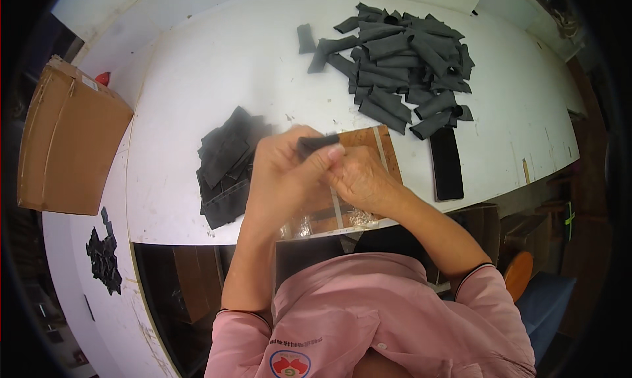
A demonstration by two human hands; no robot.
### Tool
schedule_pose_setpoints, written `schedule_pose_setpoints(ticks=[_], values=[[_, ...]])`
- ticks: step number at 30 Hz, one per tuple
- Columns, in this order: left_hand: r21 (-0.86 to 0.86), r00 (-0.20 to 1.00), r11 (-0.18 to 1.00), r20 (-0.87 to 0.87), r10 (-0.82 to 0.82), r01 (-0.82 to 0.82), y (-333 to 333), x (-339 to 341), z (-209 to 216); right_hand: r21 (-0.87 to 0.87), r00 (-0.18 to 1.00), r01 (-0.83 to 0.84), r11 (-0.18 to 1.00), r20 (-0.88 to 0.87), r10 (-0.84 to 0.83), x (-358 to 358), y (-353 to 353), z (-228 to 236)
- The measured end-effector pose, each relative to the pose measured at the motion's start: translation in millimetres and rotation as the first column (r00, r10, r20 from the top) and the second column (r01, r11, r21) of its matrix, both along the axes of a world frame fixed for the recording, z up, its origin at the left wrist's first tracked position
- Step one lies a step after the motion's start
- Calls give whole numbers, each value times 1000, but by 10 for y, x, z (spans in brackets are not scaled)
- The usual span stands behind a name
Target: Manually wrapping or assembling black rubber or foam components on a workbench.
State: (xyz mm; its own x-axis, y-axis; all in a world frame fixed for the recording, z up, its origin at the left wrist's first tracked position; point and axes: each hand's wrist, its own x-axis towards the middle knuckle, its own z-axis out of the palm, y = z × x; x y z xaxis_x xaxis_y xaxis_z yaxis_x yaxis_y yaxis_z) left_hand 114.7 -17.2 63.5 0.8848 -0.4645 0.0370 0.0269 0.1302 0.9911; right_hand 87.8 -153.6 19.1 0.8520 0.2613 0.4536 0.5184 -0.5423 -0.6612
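Observation:
In front of my chest my two hands meet over the near part of the white table. My left hand [283, 170] is closed round a small dark grey fabric tube [317, 143], with the thumb pressed along it. Against it, my right hand [362, 177] is curled with its fingers closed at the tube; its grip is partly hidden. Beneath the hands lies a brown board [362, 139] with clear tape across it. Left of them is a stack of flat dark fabric pieces [227, 157]. Beyond, at the far right, rises a heap of dark fabric tubes [401, 58].
A long black flat object [447, 164] lies right of the board, near the table's front edge. A cardboard box [72, 137] stands at the left. Below it, black scraps [104, 259] lie on another white surface. The white table [217, 68] has raised panels at its back.

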Motion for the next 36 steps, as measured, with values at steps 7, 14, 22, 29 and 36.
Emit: schedule_pose_setpoints(ticks=[7, 14, 22, 29, 36], values=[[256, 995, 967, 95, -24, -1, 19, -16, -108, 42, 999, 44, 998, 10, -45, -9, 47, -214], [-57, 857, 918, 341, 387, -392, -57, -192, -73, -14, 993, -10, 1000, -119, 8, -3, -20, -76], [245, 888, 936, 443, 123, -252, 43, -39, 89, -27, 999, 45, 999, 24, -44, 10, -1, -144], [-69, 765, 885, 475, 435, -460, -48, -174, -60, -127, 997, 81, 989, 9, -81, -10, 35, -132], [-683, 936, 678, -25, 352, -273, 129, -118, -84, -259, 995, 88, 962, 74, -72, 2, 2, 171]])
